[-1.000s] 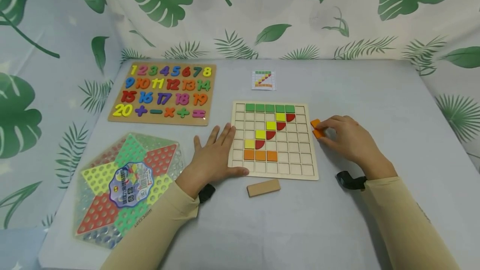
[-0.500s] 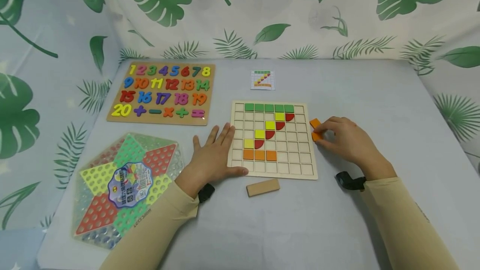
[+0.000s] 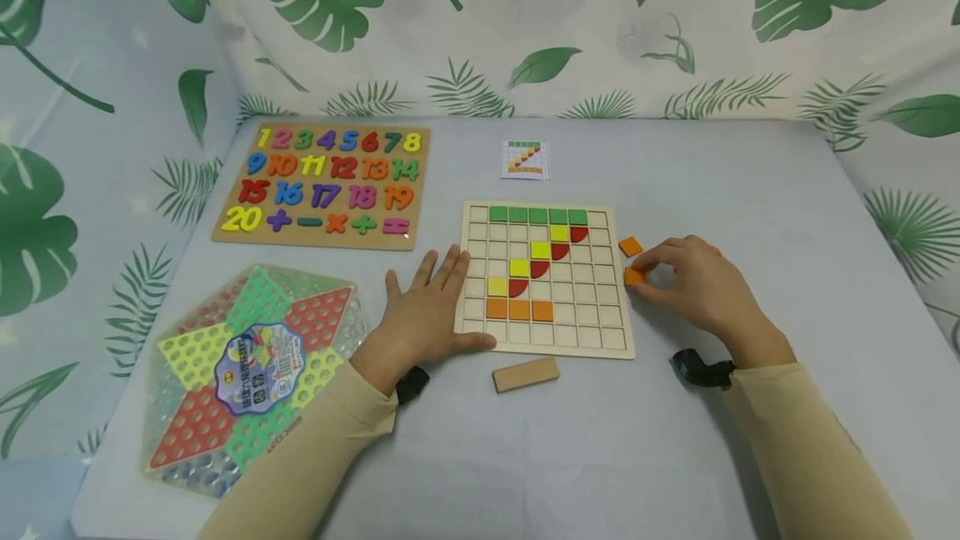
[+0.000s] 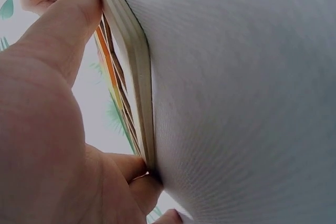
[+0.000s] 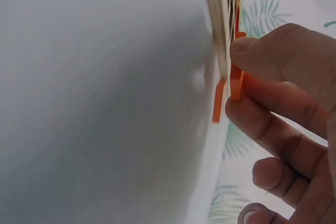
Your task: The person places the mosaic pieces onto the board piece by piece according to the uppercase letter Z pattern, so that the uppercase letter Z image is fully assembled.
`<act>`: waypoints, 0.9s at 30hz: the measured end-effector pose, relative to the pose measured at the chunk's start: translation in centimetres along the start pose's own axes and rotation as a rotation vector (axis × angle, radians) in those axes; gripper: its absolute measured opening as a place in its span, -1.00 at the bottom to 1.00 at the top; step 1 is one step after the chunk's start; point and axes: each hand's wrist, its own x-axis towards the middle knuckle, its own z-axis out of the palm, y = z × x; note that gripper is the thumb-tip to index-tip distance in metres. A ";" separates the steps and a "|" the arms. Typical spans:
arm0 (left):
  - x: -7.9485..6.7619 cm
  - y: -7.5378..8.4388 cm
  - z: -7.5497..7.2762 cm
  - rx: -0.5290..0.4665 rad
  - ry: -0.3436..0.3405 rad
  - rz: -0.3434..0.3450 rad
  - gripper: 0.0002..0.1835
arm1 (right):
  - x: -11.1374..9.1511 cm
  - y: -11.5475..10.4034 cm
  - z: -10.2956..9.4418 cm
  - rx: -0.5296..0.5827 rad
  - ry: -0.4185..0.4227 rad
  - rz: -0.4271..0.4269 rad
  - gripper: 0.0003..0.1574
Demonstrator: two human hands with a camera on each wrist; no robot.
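Observation:
A wooden grid board [image 3: 588, 315] lies mid-table with coloured pieces in its cells. Green squares fill part of the top row, yellow squares and red quarter-rounds step down diagonally, and three orange squares sit below. My left hand [image 3: 420, 319] rests at the board's left side, fingers spread along that edge and thumb at the near edge. Just off the board's right side, my right hand [image 3: 701, 294] pinches an orange square tile [image 5: 237, 86] between thumb and fingers, raised off the table in the right wrist view. A second orange square tile [image 3: 630, 247] lies on the table beside the board.
A small pattern card [image 3: 525, 160] lies behind the board. The number puzzle [image 3: 326, 186] is at the back left, with a star-patterned marble board [image 3: 258, 382] nearer on the left. A plain wooden block [image 3: 526, 375] lies before the grid board.
My right hand has drawn slightly toward me with the one orange tile, away from the other, which stays on the table. The left hand keeps its place.

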 end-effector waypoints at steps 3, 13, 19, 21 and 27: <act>0.0 0.0 -0.1 0.002 -0.002 -0.001 0.39 | -0.4 -1.0 0.4 0.028 0.002 -0.025 -0.74; 0.0 0.0 -0.1 -0.001 -0.007 -0.002 0.39 | -0.7 -4.3 2.4 0.065 -0.024 -0.194 -0.75; 0.0 0.0 0.0 -0.008 -0.005 -0.001 0.38 | -0.3 -5.4 3.3 0.053 -0.017 -0.280 -0.77; 0.0 0.0 0.0 -0.009 -0.010 -0.003 0.39 | -0.2 -5.6 3.5 0.044 -0.011 -0.304 -0.77; 0.1 0.0 0.0 -0.009 -0.005 -0.003 0.39 | 0.0 -6.2 3.7 0.009 -0.017 -0.328 -0.77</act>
